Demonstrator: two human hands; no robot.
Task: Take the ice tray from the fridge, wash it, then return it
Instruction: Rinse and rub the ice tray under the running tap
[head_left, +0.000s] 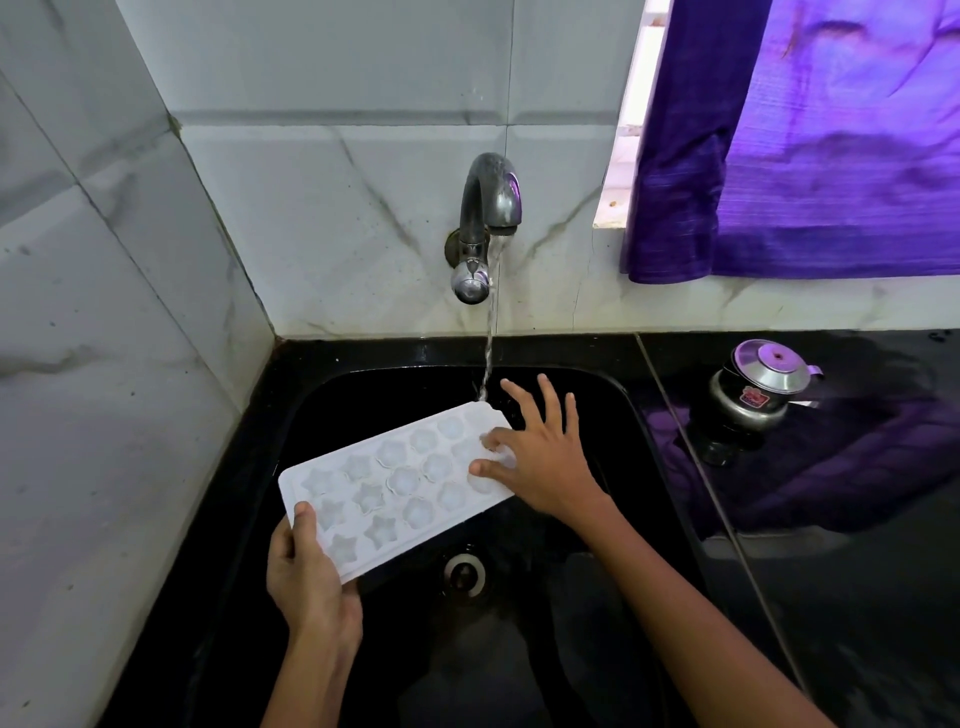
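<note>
From the head camera, the left hand (306, 571) grips the near-left corner of the white plastic ice tray (395, 488), thumb curled over the top rim and fingers tucked underneath out of sight. The right hand (535, 462) rests on the tray's far-right end with its fingers spread and mostly straight; the thumb and forefinger touch the moulds there, while the other 3 fingers fan out past the tray's edge. The tray is held over the black rectangular sink (613, 415), slanting from near-left to far-right, its hollows facing up. The hollows stand in 3 rows, some star-shaped, others rounded. A thin stream of water (489, 338) falls from the curved grey metal tap (488, 208) on the tiled wall (322, 208) and lands at the tray's far corner, just beside the right hand's fingers. Below the tray sits the round metal drain (464, 571). To the right, on the glossy black surface (857, 597), stands a small steel pot with a lid (763, 384). A purple curtain (831, 145) hangs over the window above it.
</note>
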